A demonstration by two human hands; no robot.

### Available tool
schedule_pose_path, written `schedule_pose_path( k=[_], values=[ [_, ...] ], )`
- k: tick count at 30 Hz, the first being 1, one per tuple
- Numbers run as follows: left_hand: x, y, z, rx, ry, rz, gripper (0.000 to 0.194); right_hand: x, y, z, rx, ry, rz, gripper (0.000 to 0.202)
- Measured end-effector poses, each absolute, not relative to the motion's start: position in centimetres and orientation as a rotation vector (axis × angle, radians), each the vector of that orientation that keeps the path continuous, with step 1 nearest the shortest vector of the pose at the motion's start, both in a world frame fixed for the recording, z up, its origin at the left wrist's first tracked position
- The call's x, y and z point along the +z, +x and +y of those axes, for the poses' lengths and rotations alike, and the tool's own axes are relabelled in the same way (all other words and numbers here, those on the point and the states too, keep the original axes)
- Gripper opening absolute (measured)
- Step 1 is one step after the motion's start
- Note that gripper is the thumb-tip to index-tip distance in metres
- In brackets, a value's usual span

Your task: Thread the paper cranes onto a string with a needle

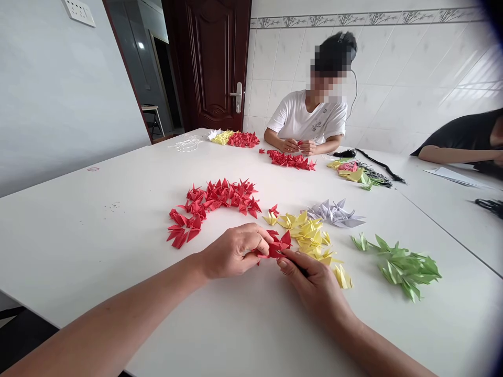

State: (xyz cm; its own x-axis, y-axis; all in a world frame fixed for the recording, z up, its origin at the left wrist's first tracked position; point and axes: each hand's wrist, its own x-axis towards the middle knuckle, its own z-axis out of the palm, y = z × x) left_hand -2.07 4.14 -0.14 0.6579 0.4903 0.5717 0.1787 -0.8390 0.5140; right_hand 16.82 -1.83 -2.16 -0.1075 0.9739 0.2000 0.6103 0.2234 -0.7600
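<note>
Two bare hands are handling one red folded paper piece (280, 244) above the near part of a white table (118, 225) in the head view. The left hand (239, 250) is gripping the piece from its left side, its curled fingers partly hiding the paper. The right hand (316, 280) is pinching the lower right edge between thumb and forefinger, so the piece is sitting between both hands and touching each. A dark patch is showing between that thumb and forefinger; its nature cannot be determined. A red arc of folded papers (228, 196) is lying beyond the left hand and curving leftward. A yellow group (310, 235) is lying just beyond the right hand, standing between it and a pale lilac group (334, 213). A green group (408, 267) is lying farther right, apart from the hand. Across the table, a co-worker (310, 112) in a white shirt is holding something small and red, with a red row (291, 160) lying in front; black cords (381, 165) are resting to the right of that row.
</note>
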Motion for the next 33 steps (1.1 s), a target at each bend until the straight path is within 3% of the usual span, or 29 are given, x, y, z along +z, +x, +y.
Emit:
schedule_pose_path(
  k=[33],
  values=[
    [-0.10, -2.01, 4.26, 1.045, 2.436, 0.576, 0.019, -2.79, 16.95, -1.77, 0.567, -1.427, -1.819, 0.031]
  ],
)
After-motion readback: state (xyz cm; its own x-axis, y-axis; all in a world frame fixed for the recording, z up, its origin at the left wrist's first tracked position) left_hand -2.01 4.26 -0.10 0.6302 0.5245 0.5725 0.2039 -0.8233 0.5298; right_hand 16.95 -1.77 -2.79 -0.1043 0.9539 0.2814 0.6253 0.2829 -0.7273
